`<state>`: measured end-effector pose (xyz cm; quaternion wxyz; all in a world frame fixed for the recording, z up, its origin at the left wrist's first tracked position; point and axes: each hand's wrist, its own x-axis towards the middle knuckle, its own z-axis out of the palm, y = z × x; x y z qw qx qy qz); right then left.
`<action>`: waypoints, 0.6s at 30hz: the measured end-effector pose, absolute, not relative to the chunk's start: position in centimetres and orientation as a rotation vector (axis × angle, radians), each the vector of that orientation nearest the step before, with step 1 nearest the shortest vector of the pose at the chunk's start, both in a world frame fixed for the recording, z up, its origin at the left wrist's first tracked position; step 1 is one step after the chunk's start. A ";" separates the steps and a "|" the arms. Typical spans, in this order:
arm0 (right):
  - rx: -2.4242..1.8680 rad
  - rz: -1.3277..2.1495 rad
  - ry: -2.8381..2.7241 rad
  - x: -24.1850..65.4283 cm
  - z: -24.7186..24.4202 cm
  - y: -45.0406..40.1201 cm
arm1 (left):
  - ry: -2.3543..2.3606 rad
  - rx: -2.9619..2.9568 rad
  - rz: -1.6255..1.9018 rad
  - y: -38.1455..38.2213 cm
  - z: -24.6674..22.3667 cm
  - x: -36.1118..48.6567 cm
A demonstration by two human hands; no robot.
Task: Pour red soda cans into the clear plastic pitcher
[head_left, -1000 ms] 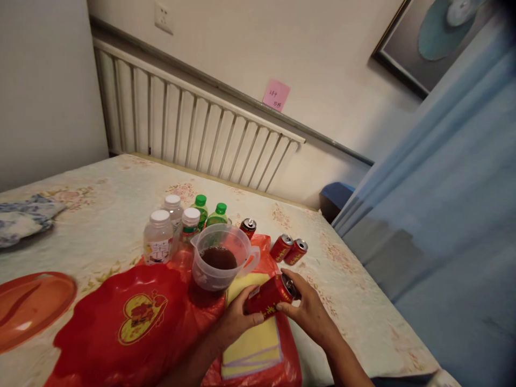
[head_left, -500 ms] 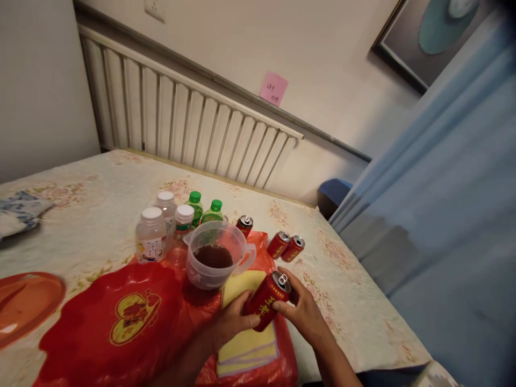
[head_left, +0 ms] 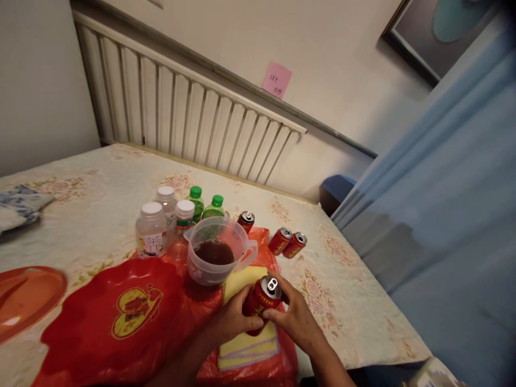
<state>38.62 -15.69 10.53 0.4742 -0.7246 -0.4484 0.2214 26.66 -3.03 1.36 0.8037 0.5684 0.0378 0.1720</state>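
Between both hands I hold a red drink can (head_left: 262, 301) with yellow lettering, its silver top and raised pull tab facing up. My left hand (head_left: 234, 317) wraps its left side, and my right hand (head_left: 294, 312) grips the right side with the thumb across the front. Under the can lies a folded yellow cloth (head_left: 248, 349) on a red plastic bag (head_left: 205, 371). Just beyond my hands stands a clear plastic measuring jug (head_left: 205, 274), partly filled with dark brown liquid.
Behind the jug are a red can (head_left: 246, 220), two cans side by side (head_left: 288, 243), green-capped bottles (head_left: 196, 204) and white-lidded jars (head_left: 151, 231). A red scalloped tray (head_left: 97, 317) and an orange plate (head_left: 30, 298) lie left. A blue curtain (head_left: 443, 215) hangs at right.
The can has turned more upright and moved slightly left, with both hands still around it. My right hand has shifted left along with it. The view has tilted down a little.
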 end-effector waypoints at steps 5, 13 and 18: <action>-1.651 0.683 -1.093 39.1 11.2 -16.0 | 0.095 1.193 0.369 -2.9 1.4 26.6; -1.667 0.642 -0.935 39.0 11.6 -15.6 | 0.155 1.195 0.316 -3.2 2.7 26.4; -1.618 0.653 -0.841 38.8 10.9 -15.1 | 0.131 1.218 0.285 -3.1 2.4 26.1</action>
